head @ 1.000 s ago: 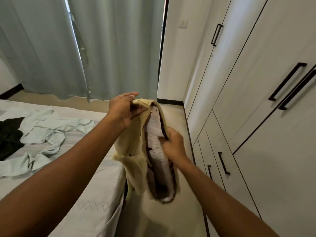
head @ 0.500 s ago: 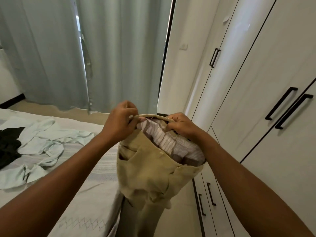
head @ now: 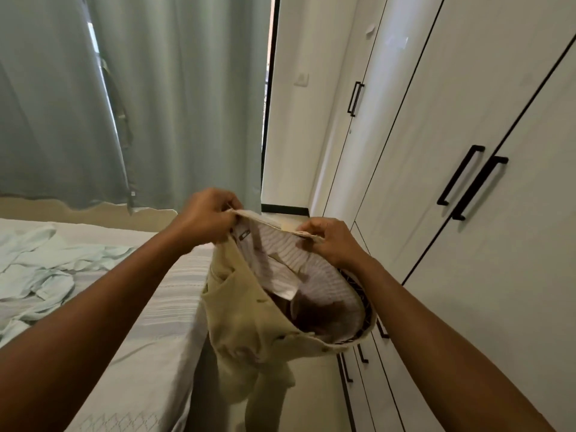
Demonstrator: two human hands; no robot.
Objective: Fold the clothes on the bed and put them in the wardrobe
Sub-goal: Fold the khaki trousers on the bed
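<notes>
— What takes up the most space here?
— The wardrobe (head: pixel 467 120). It is white, runs along the whole right side, and its doors are closed. After it comes the curtain (head: pixel 162 98), grey-green, at the back left. Then the bed (head: pixel 146 338), at the lower left.
— What lies on the bed?
— Some pale clothes (head: pixel 46 269), crumpled, at the left edge of the view.
— And where is the piece the person works on?
— The trousers (head: pixel 246 322) are beige. They hang in the air between the bed and the wardrobe, held up by the waistband, with the legs hanging down toward the floor. The waist is pulled open and a striped lining shows inside.
— How are the hands?
— The left hand (head: pixel 205 218) has its fingers curled and pinches the waistband at its left end. The right hand (head: pixel 330 241) pinches the same band at its right end. The band is stretched between the two hands.
— Anything smaller?
— Black handles (head: pixel 457 176) on the wardrobe doors, and a white switch (head: pixel 301 78) on the wall right of the curtain.
</notes>
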